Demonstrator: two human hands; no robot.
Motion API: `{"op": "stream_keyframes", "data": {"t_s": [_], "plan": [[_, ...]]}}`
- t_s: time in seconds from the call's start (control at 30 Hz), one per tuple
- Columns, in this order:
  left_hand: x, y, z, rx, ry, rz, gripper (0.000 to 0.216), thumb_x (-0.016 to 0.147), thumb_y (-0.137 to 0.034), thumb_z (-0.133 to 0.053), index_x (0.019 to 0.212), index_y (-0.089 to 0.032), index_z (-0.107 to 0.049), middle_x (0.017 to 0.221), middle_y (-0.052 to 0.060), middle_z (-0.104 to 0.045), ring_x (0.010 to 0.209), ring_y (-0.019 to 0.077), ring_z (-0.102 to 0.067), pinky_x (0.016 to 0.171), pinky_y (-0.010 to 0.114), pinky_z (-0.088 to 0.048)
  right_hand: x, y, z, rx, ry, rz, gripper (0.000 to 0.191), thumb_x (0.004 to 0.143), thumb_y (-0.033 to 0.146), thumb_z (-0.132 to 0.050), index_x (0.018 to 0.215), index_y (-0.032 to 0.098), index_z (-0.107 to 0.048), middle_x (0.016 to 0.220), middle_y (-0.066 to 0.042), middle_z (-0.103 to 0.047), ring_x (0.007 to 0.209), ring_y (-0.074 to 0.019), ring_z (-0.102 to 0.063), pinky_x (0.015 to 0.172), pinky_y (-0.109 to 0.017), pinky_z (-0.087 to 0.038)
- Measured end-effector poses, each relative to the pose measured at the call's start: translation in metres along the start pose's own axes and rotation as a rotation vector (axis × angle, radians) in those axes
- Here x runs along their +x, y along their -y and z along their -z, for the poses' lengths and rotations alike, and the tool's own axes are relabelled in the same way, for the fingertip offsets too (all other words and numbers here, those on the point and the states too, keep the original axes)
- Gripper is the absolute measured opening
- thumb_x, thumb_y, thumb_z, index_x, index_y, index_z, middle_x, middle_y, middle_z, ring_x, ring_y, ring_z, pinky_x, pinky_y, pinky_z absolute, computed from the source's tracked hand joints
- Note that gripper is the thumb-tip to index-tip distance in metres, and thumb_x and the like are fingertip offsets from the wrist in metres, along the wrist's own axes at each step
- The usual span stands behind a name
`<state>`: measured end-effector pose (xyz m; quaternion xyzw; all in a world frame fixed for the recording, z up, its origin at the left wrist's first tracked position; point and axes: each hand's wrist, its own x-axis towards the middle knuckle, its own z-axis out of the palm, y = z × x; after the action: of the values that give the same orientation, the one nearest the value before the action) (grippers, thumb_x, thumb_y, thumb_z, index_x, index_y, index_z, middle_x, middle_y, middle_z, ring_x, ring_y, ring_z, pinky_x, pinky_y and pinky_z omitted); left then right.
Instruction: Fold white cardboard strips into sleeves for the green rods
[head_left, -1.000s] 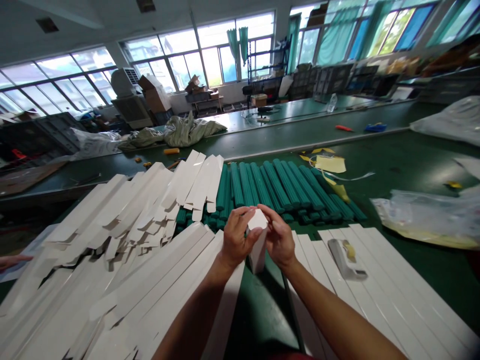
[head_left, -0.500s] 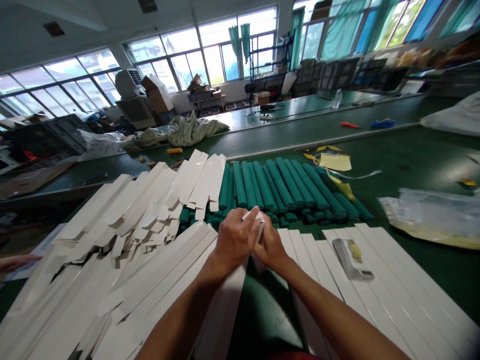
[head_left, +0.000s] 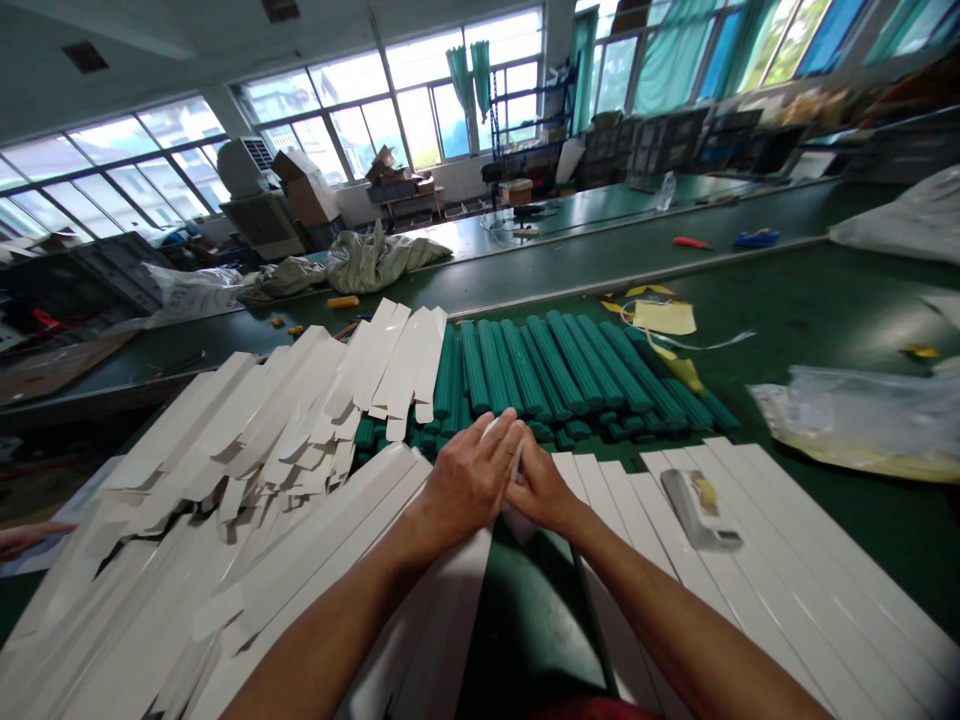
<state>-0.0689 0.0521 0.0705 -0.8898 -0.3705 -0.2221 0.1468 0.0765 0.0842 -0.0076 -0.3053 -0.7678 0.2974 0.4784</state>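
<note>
My left hand (head_left: pixel 469 478) and my right hand (head_left: pixel 541 487) press together around the top end of a long white carton (head_left: pixel 512 448) that stands between them; only a sliver of it shows. The left fingers lie over its end flap, the right fingers wrap it from the other side. Just beyond the hands lies a stack of ribbed green rods (head_left: pixel 559 372). Flat white carton blanks (head_left: pixel 247 440) fan out to the left. Closed white cartons (head_left: pixel 757 560) lie in a row to the right.
A white tape dispenser (head_left: pixel 697 495) rests on the closed cartons at right. A clear plastic bag (head_left: pixel 870 420) lies at far right, yellow paper scraps (head_left: pixel 664 318) behind the rods. Another person's hand (head_left: pixel 26 538) shows at the left edge. Green tables (head_left: pixel 795 300) stretch beyond.
The open end flap seen a second ago has been folded down and covered. Both hands closed together over the carton's top and sank slightly.
</note>
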Motion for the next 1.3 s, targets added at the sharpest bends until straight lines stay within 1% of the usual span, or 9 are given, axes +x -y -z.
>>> {"op": "stream_keyframes", "data": {"t_s": [0.13, 0.4, 0.5, 0.6, 0.63, 0.8, 1.03, 1.2, 1.3], "plan": [[-0.003, 0.0, -0.008, -0.022, -0.015, 0.007, 0.043, 0.093, -0.013, -0.043, 0.135, -0.006, -0.05, 0.14, 0.021, -0.054, 0.138, 0.0323, -0.045, 0.104, 0.05, -0.05, 0.003, 0.0, 0.0, -0.007, 0.025, 0.018, 0.047, 0.079, 0.025, -0.055, 0.122, 0.018, -0.037, 0.11, -0.014, -0.061, 0.096, -0.0258, -0.065, 0.08, -0.04, -0.055], [-0.005, -0.022, -0.034, -0.117, -0.312, 0.097, 0.048, 0.092, -0.007, -0.046, 0.139, -0.011, -0.044, 0.141, 0.023, -0.051, 0.14, 0.0331, -0.04, 0.106, 0.057, -0.045, -0.025, -0.002, 0.034, -0.198, 0.028, 0.061, 0.061, 0.084, 0.035, -0.059, 0.14, 0.019, -0.039, 0.137, -0.016, -0.051, 0.13, -0.0301, -0.046, 0.107, -0.049, -0.04], [-0.005, -0.029, -0.037, -0.14, -0.35, 0.088, 0.048, 0.09, -0.006, -0.049, 0.138, -0.011, -0.046, 0.139, 0.024, -0.053, 0.137, 0.0351, -0.043, 0.103, 0.058, -0.047, -0.072, -0.021, 0.077, -0.386, -0.363, -0.282, 0.041, 0.092, 0.037, -0.048, 0.129, 0.02, -0.054, 0.123, -0.013, -0.058, 0.117, -0.0281, -0.053, 0.101, -0.05, -0.041], [-0.003, -0.031, -0.037, -0.143, -0.375, 0.071, 0.048, 0.089, -0.005, -0.05, 0.137, -0.009, -0.047, 0.133, 0.024, -0.057, 0.132, 0.0345, -0.049, 0.101, 0.055, -0.05, -0.124, -0.044, 0.129, -0.519, -0.802, -0.825, 0.042, 0.088, 0.041, -0.046, 0.116, 0.015, -0.063, 0.112, -0.014, -0.06, 0.106, -0.0288, -0.055, 0.097, -0.049, -0.041], [-0.003, -0.031, -0.037, -0.139, -0.382, 0.077, 0.047, 0.089, -0.005, -0.05, 0.136, -0.008, -0.048, 0.132, 0.024, -0.058, 0.131, 0.0344, -0.05, 0.1, 0.054, -0.05, -0.138, -0.052, 0.143, -0.527, -0.849, -0.927, 0.042, 0.086, 0.039, -0.047, 0.113, 0.012, -0.064, 0.111, -0.016, -0.06, 0.107, -0.0302, -0.054, 0.095, -0.049, -0.041], [0.002, -0.032, -0.039, -0.112, -0.395, 0.067, 0.045, 0.087, -0.003, -0.053, 0.132, -0.006, -0.051, 0.128, 0.025, -0.06, 0.126, 0.0344, -0.054, 0.098, 0.052, -0.052, -0.169, -0.077, 0.174, -0.301, -0.788, -1.207, 0.025, 0.081, 0.033, -0.058, 0.074, 0.012, -0.068, 0.067, -0.009, -0.065, 0.066, -0.0216, -0.059, 0.062, -0.032, -0.046], [0.002, -0.032, -0.038, -0.123, -0.395, 0.047, 0.047, 0.086, -0.002, -0.054, 0.133, -0.007, -0.05, 0.127, 0.023, -0.061, 0.125, 0.0336, -0.055, 0.098, 0.052, -0.053, -0.153, -0.096, 0.181, 0.102, -0.829, -1.455, 0.019, 0.091, 0.029, -0.063, 0.084, 0.012, -0.06, 0.066, 0.004, -0.056, 0.051, -0.0058, -0.05, 0.048, -0.019, -0.043], [0.001, -0.031, -0.037, -0.121, -0.4, 0.051, 0.045, 0.086, -0.001, -0.055, 0.13, -0.006, -0.052, 0.126, 0.023, -0.061, 0.123, 0.0334, -0.056, 0.097, 0.052, -0.054, -0.16, -0.091, 0.186, 0.324, -0.957, -1.368, 0.019, 0.095, 0.028, -0.059, 0.085, 0.012, -0.059, 0.066, 0.006, -0.055, 0.049, -0.0043, -0.05, 0.049, -0.018, -0.048], [0.002, -0.031, -0.036, -0.113, -0.395, 0.046, 0.044, 0.085, 0.0, -0.055, 0.129, -0.006, -0.052, 0.125, 0.022, -0.062, 0.122, 0.0329, -0.056, 0.097, 0.051, -0.054, -0.173, -0.084, 0.18, 0.432, -1.033, -1.252, 0.018, 0.085, 0.016, -0.067, 0.071, 0.012, -0.056, 0.057, 0.006, -0.056, 0.046, -0.0063, -0.053, 0.048, -0.02, -0.051]]}}
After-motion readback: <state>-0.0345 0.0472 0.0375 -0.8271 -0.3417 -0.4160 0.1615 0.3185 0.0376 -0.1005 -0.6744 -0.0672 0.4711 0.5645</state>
